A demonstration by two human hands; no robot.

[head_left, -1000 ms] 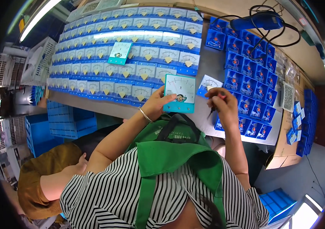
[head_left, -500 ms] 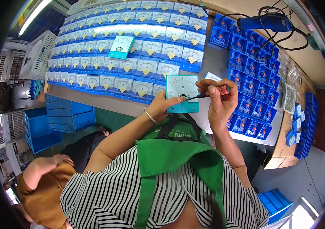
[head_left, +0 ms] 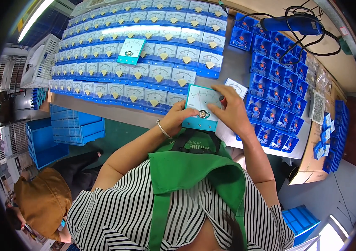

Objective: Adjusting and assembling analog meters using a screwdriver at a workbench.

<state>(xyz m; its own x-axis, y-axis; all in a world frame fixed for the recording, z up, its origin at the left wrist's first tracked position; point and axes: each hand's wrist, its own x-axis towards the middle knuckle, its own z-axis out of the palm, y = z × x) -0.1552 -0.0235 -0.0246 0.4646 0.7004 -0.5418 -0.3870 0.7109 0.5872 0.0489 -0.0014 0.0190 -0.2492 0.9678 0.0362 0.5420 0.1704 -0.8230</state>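
A teal-framed panel meter (head_left: 203,100) with a white dial is tilted up close in front of me. My left hand (head_left: 178,116) grips it by its left edge, the thumb lying on the face near the round opening with metal parts at the dial's base. My right hand (head_left: 234,109) is curled at the meter's right edge, its fingertips close to or touching the frame. In that hand is a screwdriver (head_left: 223,101); only a bit of its red and dark handle shows, the rest hidden by the hand. Another teal meter (head_left: 131,52) lies on the rows of blue meters.
Rows of blue meters with yellow pieces (head_left: 159,77) cover the table's left and middle. Blue open housings with wires (head_left: 270,88) fill the right, beneath a corded blue tool (head_left: 295,25). Blue crates (head_left: 77,125) stand at left, by a person in brown (head_left: 44,201).
The screwdriver tip has left the meter's opening, and its handle now sits back in my right hand. That hand has moved to the meter's right edge. The meter has tilted and lowered slightly.
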